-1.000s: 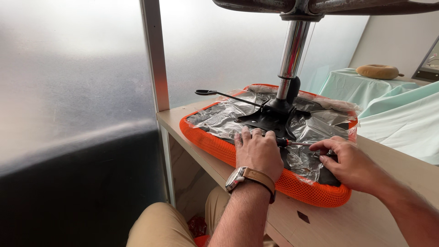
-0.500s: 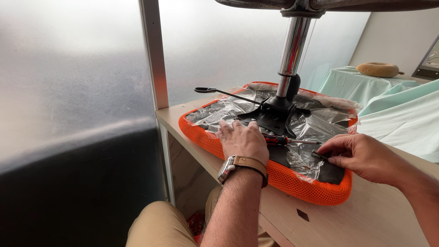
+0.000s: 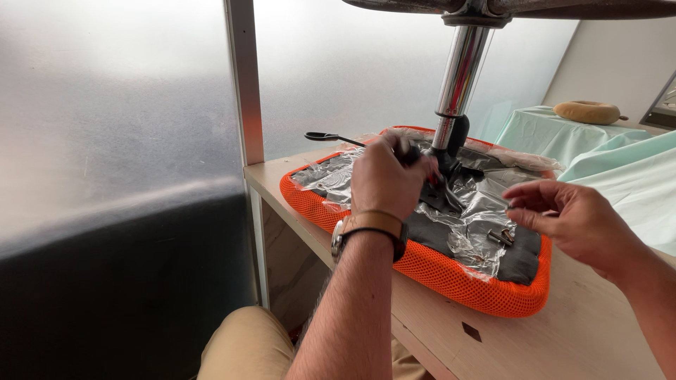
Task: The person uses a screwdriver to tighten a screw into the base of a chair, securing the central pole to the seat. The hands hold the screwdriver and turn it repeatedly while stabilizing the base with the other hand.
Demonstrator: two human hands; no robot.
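Two bare hands are over an upturned orange mesh chair seat [image 3: 451, 274] that lies flat on a pale wooden table [image 3: 563, 345]. The seat's underside faces up, grey and covered in crinkled clear plastic wrap [image 3: 472, 211]. From its middle rises the chrome gas-lift column [image 3: 461, 70], standing upright out of a black mechanism plate [image 3: 440, 186], with the dark chair base [image 3: 507, 7] spread across the top of the view.

The left hand [image 3: 384, 179], with a brown-strapped wristwatch [image 3: 366, 229] on the wrist, is raised just in front of the column's foot. Its fingers are curled shut around a small dark tool handle [image 3: 408, 151]; what kind of tool it is cannot be made out. A thin black adjustment lever [image 3: 331, 137] sticks out to the left of the mechanism, beyond that hand.

The right hand [image 3: 570, 218] hovers above the seat's right side, thumb and forefinger pinched together on a tiny metal piece [image 3: 508, 205], too small to identify. Just below it, a couple of loose metal bolts [image 3: 501, 237] rest on the plastic wrap.

Behind the table stands a frosted translucent panel [image 3: 127, 105] with a pale upright post [image 3: 243, 77]. Off to the right, a table draped in mint-green cloth [image 3: 556, 137] carries a tan ring-shaped cushion [image 3: 590, 111]. At the bottom, a knee in tan trousers [image 3: 246, 348] shows.
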